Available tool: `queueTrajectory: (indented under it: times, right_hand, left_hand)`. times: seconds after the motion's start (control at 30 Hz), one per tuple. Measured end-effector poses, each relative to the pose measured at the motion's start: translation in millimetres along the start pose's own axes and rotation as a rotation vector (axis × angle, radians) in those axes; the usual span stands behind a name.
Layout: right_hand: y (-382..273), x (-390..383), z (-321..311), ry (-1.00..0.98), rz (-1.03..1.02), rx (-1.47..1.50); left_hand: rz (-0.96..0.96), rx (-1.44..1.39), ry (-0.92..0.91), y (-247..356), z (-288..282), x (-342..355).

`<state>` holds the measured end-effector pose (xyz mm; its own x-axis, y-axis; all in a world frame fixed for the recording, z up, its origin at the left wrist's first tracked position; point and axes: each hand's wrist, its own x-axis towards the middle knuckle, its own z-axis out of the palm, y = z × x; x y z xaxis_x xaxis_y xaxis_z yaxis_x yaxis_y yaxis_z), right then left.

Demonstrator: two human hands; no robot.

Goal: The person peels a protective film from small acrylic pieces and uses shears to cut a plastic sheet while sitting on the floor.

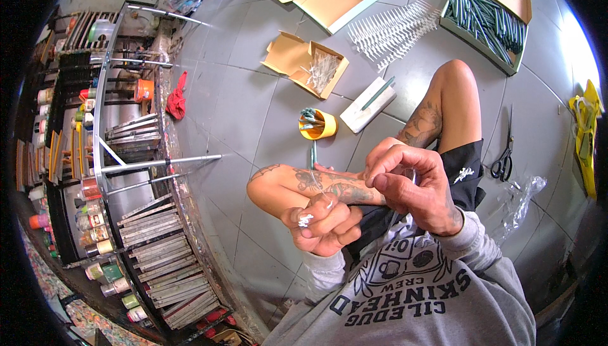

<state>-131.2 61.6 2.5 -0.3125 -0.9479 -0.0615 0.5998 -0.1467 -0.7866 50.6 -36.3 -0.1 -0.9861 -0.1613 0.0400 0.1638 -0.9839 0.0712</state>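
Note:
My left hand (328, 224) is closed above my crossed legs, with a small white plastic piece (305, 220) between thumb and fingers. A thin clear strip (318, 183) rises from near its fingertips. Higher and to the right, my right hand (415, 184) has thumb and forefinger pinched together; what it grips is too small to make out. Some white plastic bits (464, 174) lie on my dark shorts. Ahead of my legs stands a yellow cup (327, 128) of dark green pens, near a white block (380, 106) with one green pen (378, 93) on top.
Farther off are a carton (296, 72) of clear pieces, rows of white plastic parts (396, 32), a box (520, 61) full of dark green pens and an open box (335, 1). Scissors (503, 159) and clear plastic (522, 203) lie right. A metal-framed rack (101, 137) stands left.

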Motion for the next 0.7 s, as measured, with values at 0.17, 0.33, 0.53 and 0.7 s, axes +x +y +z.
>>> queueTrajectory:
  times: [0.17, 0.33, 0.53, 0.7]
  right_hand:
    - [-4.0, 1.4, 1.1, 0.026, 0.009, 0.014]
    - [-1.9, 2.5, -4.2, 0.04, 0.061, -0.041]
    - [4.6, 3.9, -10.4, 0.15, 0.242, 0.033]
    - [14.8, 5.7, -15.9, 0.196, 0.269, 0.089]
  left_hand:
    - [0.044, -0.029, -0.009, -0.5, -3.3, -1.1]
    - [0.096, -0.088, 0.068, -0.3, -9.6, -6.6]
    - [0.17, -0.274, 0.243, -4.0, -6.2, -1.2]
    - [0.181, -0.298, 0.248, -4.1, -3.8, 2.6]
